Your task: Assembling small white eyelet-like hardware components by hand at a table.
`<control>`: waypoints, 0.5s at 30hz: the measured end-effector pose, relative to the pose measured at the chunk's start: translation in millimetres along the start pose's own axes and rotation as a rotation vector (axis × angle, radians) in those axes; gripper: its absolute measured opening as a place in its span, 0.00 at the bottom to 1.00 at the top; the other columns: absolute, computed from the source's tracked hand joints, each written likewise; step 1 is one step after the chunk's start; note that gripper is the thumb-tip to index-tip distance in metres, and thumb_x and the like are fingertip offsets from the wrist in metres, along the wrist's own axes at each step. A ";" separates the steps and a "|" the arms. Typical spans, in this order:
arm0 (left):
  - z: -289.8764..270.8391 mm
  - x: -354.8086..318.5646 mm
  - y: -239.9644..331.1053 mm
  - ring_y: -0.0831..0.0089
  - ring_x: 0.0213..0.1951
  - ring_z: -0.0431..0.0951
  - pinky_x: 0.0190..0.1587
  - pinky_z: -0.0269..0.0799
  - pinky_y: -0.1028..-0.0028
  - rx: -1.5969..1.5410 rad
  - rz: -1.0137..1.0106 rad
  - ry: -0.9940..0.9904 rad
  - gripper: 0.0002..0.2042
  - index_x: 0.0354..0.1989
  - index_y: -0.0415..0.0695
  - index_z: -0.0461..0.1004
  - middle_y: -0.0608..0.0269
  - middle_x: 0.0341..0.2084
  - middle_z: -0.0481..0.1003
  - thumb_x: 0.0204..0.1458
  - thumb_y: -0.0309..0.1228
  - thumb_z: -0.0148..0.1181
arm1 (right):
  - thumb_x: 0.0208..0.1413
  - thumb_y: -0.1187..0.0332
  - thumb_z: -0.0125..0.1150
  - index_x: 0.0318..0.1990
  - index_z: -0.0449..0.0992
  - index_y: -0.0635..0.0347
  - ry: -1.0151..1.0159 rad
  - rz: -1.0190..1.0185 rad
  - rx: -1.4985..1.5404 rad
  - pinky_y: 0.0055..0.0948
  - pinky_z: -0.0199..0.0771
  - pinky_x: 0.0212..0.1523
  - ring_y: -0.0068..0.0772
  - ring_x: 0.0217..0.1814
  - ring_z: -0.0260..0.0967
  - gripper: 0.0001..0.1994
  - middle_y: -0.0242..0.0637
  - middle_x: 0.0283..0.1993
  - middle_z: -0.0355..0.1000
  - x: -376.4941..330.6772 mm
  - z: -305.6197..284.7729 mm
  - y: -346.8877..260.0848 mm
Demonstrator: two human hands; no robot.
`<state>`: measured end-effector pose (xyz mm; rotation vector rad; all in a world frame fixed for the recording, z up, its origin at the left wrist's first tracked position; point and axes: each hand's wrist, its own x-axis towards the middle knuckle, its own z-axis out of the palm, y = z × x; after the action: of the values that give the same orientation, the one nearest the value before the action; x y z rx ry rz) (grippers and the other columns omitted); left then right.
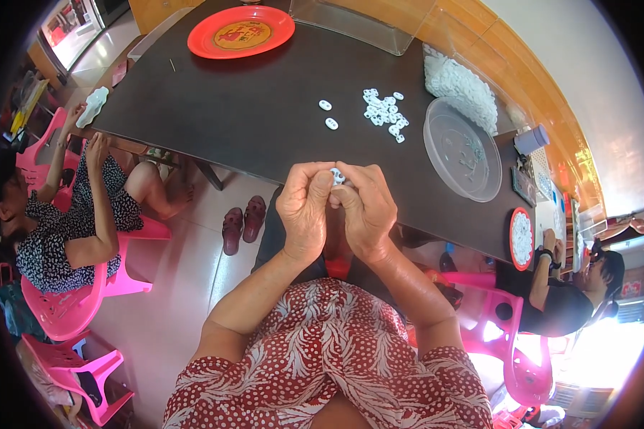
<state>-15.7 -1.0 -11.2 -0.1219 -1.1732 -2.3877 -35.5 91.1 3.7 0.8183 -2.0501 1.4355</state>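
Observation:
Close to the table's near edge, my left hand (pixel 304 214) and my right hand (pixel 370 214) meet, thumbs and fingers pinched together. Between the fingertips sits a small white plastic piece with dark holes (pixel 337 175); the fingers hide part of it. Both hands appear to grip it. On the dark table (pixel 257 114) beyond them, two white oval pieces (pixel 328 114) lie apart from each other. A loose pile of similar white pieces (pixel 383 109) is a little farther right.
Right of the pile are a round clear plastic lid or tray (pixel 459 161) and a bag of white pieces (pixel 459 86). A red-rimmed dish (pixel 521 239) of white bits stands near the right edge. A red plate (pixel 222 44) lies far left. People sit on both sides.

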 end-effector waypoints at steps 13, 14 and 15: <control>-1.4 -2.8 4.6 0.83 0.33 0.70 0.38 0.68 0.83 0.012 0.012 0.022 0.10 0.39 0.36 0.71 0.65 0.32 0.73 0.56 0.30 0.55 | 0.42 0.81 0.63 0.44 0.72 0.66 -0.010 0.005 -0.094 0.27 0.69 0.33 0.33 0.32 0.65 0.18 0.39 0.35 0.71 -0.1 -0.1 -7.5; -1.0 -3.1 5.2 0.83 0.33 0.70 0.38 0.68 0.83 0.012 0.013 0.021 0.10 0.39 0.36 0.71 0.65 0.33 0.73 0.56 0.30 0.55 | 0.42 0.81 0.63 0.44 0.72 0.66 -0.010 0.005 -0.094 0.27 0.69 0.33 0.33 0.32 0.65 0.18 0.39 0.35 0.71 -0.9 0.4 -7.3; -0.7 -3.4 5.8 0.83 0.34 0.70 0.38 0.68 0.82 0.013 0.014 0.021 0.09 0.39 0.36 0.71 0.65 0.33 0.73 0.56 0.30 0.56 | 0.42 0.81 0.63 0.45 0.72 0.66 -0.005 0.031 -0.072 0.27 0.69 0.32 0.32 0.32 0.65 0.18 0.39 0.35 0.70 -2.1 0.9 -6.9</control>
<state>-10.0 -3.3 -8.5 -0.1007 -1.1740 -2.3636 -29.2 88.8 6.4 0.7645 -2.1142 1.3682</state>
